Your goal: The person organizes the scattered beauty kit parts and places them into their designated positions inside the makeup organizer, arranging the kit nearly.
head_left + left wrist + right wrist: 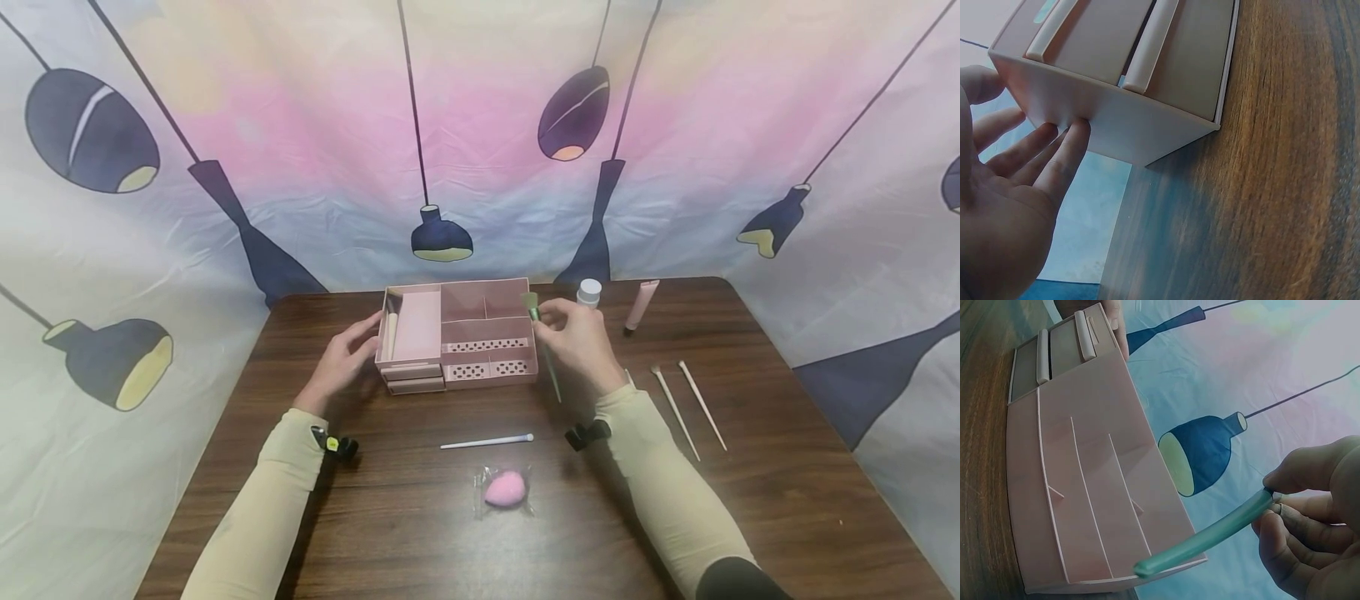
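A pink makeup organizer stands on the table, with two small drawers at its lower left and open compartments to the right. My left hand touches the organizer's left side; in the left wrist view its fingers lie fairly straight against that wall. At the organizer's right edge, my right hand pinches a green makeup brush, bristles up and handle slanting down. The right wrist view shows the green handle passing in front of the compartments. A pale-handled brush leans in the organizer's left section.
Nearer me lie a white-handled brush and a pink makeup sponge in clear wrapping. Two thin brushes lie at the right. Behind the right hand stand a white-capped bottle and a pink tube. Printed fabric hangs behind the table.
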`<state>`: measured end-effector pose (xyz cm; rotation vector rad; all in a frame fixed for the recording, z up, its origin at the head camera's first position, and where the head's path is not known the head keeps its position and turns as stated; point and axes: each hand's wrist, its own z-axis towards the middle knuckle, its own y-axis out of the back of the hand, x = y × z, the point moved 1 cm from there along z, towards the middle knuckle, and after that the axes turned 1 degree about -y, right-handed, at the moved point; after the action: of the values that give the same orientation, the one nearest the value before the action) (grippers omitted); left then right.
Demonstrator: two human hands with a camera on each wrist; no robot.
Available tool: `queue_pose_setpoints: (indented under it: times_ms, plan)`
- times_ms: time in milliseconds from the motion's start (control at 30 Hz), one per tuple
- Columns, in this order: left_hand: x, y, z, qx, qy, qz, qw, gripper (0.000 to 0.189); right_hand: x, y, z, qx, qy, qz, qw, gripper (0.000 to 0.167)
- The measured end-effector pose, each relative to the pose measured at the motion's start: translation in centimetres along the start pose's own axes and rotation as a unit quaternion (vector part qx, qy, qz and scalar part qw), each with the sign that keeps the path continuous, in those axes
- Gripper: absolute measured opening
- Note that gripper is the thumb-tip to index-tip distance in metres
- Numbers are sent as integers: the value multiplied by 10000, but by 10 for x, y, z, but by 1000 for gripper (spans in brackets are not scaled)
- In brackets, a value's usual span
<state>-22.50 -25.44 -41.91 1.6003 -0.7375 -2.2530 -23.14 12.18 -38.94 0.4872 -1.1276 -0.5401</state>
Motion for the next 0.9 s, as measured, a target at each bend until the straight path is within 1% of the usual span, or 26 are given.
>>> queue_pose_setpoints:
  times_ms: [533, 767, 900]
  plan:
    - [1, 0, 0, 35, -37, 21, 10000, 48, 8, -3, 3, 109, 57, 7, 9999, 20]
    - [2, 0, 1, 36, -29, 42, 10000, 48, 12, -5, 5, 248, 99, 162, 9995, 23]
    - [2, 0, 0, 24, -15, 30, 10000, 48, 14, -7, 6, 331, 59, 262, 9991, 24]
